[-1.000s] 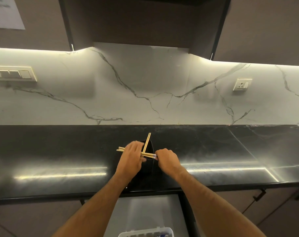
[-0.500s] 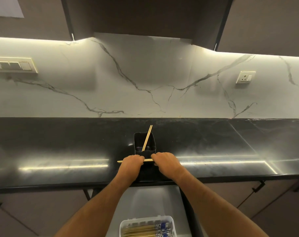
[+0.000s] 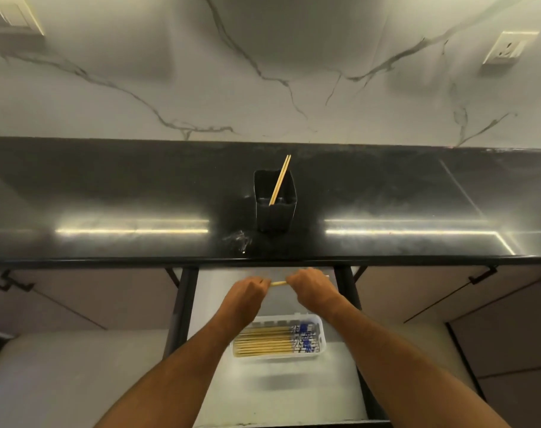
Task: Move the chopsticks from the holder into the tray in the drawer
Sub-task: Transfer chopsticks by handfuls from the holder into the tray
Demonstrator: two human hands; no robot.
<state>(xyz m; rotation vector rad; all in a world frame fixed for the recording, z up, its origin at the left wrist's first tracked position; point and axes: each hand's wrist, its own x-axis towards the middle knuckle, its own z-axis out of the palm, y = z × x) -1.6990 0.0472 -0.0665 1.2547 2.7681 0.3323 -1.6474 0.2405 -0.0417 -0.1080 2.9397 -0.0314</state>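
Above the open drawer (image 3: pixel 272 381), just in front of the black countertop (image 3: pixel 108 196) edge: left hand (image 3: pixel 247 293) and right hand (image 3: pixel 312 288) side by side, each with fingers curled around an end of the held chopsticks (image 3: pixel 278 283) — horizontal, only a short pale stretch visible between the two fists, with a tip peeking past the right hand. Exact count in the grip impossible to tell.

Nearer than the hands, inside the drawer: white tray (image 3: pixel 320 322), already lined with a row of chopsticks in the tray (image 3: pixel 263 342), lying flat and parallel, blue-patterned ends toward the tray's right wall. Left forearm crossing over the tray's left corner.

Beyond the hands, back on the countertop and well apart from the drawer: black square holder (image 3: pixel 275 214), upright, with remaining chopsticks (image 3: pixel 280 180) — apparently one pair — leaning toward its far right corner, tips above the rim.

Behind the holder: white marble backsplash (image 3: pixel 263 88) with grey veins, a wall socket (image 3: pixel 507 47) far to the holder's right.
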